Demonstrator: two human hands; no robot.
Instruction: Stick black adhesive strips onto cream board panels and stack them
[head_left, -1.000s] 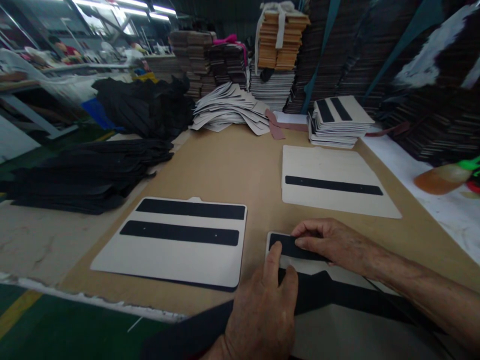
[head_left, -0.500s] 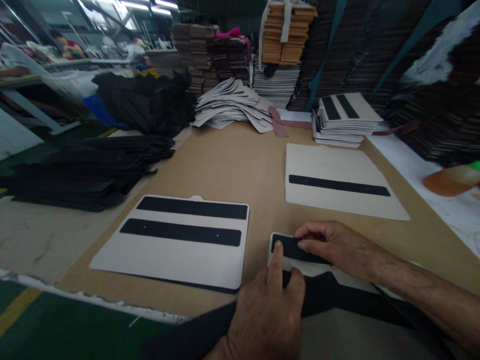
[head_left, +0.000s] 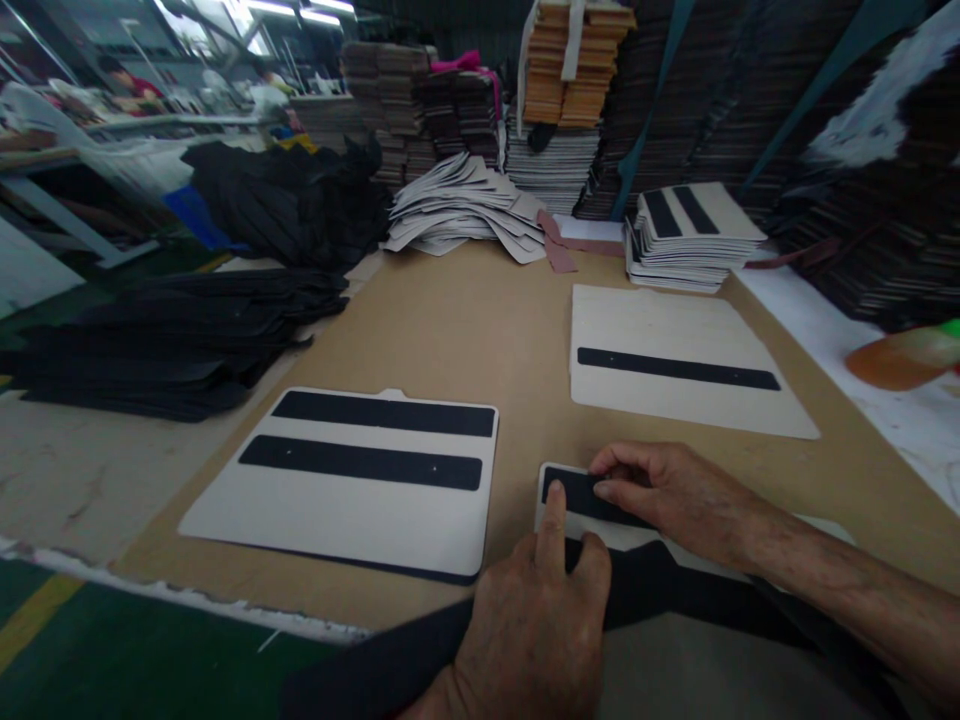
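My left hand point(head_left: 536, 610) presses its stretched index fingertip onto the left end of a black strip point(head_left: 574, 490). Its thumb stands apart and the other fingers curl under. That strip lies along the far edge of a beige panel point(head_left: 616, 537), partly hidden by my hands. My right hand point(head_left: 675, 498) has thumb and index finger pinched at the far edge of the same strip. Black material point(head_left: 637, 580) lies across the nearer part of the panel, below both hands. To the left rests another beige panel point(head_left: 330, 515) bearing two black strips.
A beige sheet with one black strip point(head_left: 679, 369) lies beyond my right hand. Stacked striped panels point(head_left: 694, 240) and fanned beige sheets point(head_left: 465, 210) stand at the back of the brown tabletop point(head_left: 480, 310). Black pieces point(head_left: 150, 340) are piled at left. People work in the background.
Both hands keep nearly the same place on the strip. My right forearm has shifted slightly, showing more of the panel's right end behind it.
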